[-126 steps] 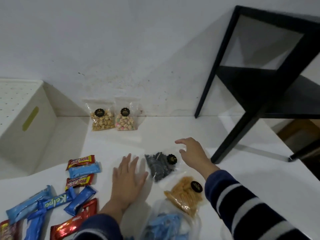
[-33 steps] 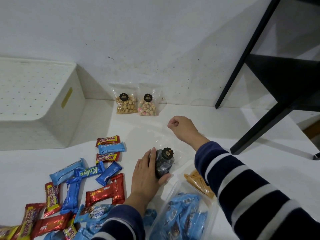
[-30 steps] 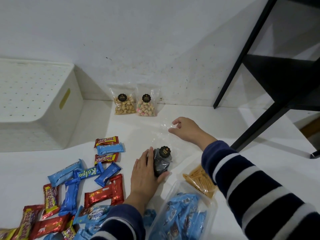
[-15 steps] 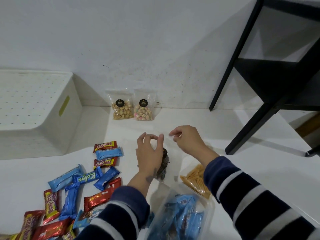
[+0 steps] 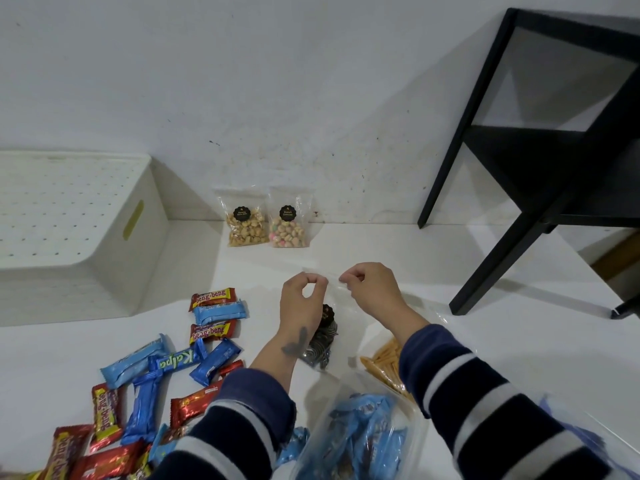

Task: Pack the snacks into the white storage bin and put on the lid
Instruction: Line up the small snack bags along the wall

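A white storage bin (image 5: 131,268), its perforated lid (image 5: 62,202) on top, sits at left against the wall. Two clear pouches, one of nuts (image 5: 244,227) and one of pastel biscuits (image 5: 289,231), lean on the wall. Red Beng-Beng bars (image 5: 212,297) and blue wafer bars (image 5: 135,365) lie scattered on the white surface. A clear bag of dark snacks (image 5: 322,341) stands beside orange sticks (image 5: 386,367) and a tub of blue sweets (image 5: 356,441).

A white floor (image 5: 433,271) carried everything. Far left sat the white bin (image 5: 79,233), lid on. Two clear snack bags (image 5: 266,220) stood against the far wall. Red and blue wrapped bars (image 5: 156,368) lay scattered near left. A bag of blue sweets (image 5: 356,438) and one of yellow sticks (image 5: 388,365) lay near centre. A black table's legs (image 5: 491,268) stood at right.
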Tool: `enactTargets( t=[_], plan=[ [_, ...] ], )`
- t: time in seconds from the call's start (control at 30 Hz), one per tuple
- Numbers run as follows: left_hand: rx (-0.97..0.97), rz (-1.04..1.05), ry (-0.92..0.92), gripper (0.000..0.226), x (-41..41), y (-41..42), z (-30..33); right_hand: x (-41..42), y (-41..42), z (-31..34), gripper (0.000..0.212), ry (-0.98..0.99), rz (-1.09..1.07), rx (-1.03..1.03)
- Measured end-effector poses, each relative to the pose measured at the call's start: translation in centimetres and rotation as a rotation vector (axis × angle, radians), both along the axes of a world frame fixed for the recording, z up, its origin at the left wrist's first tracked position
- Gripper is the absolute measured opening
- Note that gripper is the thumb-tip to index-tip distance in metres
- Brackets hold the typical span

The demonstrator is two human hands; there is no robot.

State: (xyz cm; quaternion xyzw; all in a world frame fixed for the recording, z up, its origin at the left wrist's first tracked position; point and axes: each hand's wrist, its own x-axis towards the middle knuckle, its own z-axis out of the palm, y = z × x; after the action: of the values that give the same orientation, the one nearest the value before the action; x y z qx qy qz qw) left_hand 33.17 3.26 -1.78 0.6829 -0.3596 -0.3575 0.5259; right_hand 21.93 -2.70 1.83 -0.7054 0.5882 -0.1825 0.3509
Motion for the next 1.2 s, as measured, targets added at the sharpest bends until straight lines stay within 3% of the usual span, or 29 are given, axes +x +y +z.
enactTargets(
  t=[0.13,0.27,0.33,0.67,0.77,0.9,0.97,1.2],
  plan=[
    [-0.029,-0.056,-0.084,0.003,0.4,0.6,-0.7,0.5,-0.8,0.1,0.016,0.012,0.047,-0.009],
    [0.06,-0.314,-0.464,0.055,2.2,3.0,-3.9,0.3,-1.1,0.4,0.016,-0.121,0.056,-0.02],
    [0.081,-0.337,-0.53,0.067,2.6,3.8,-5.2,0.3,-0.6,0.1,0.019,-0.186,0.03,-0.039],
    [0.057,-0.237,-0.529,0.067,2.7,3.6,-6.4,1.7,2.1,-6.5,0.057,-0.269,-0.058,0.275],
    [0.051,-0.228,-0.61,0.062,3.3,3.2,-6.9,1.5,0.6,-6.0,0.066,-0.279,-0.073,0.218],
    [0.225,-0.381,-0.958,0.068,4.3,3.1,-9.2,1.1,-3.7,-3.4,0.071,-0.224,-0.002,0.097],
    [0.196,-0.364,-1.069,0.065,4.2,3.4,-10.1,1.4,-6.5,-2.5,0.072,-0.205,0.012,0.046],
    [0.207,-0.324,-0.989,0.06,4.5,2.8,-10.5,4.2,-16.7,-3.7,0.068,-0.302,-0.029,-0.007]
  ],
)
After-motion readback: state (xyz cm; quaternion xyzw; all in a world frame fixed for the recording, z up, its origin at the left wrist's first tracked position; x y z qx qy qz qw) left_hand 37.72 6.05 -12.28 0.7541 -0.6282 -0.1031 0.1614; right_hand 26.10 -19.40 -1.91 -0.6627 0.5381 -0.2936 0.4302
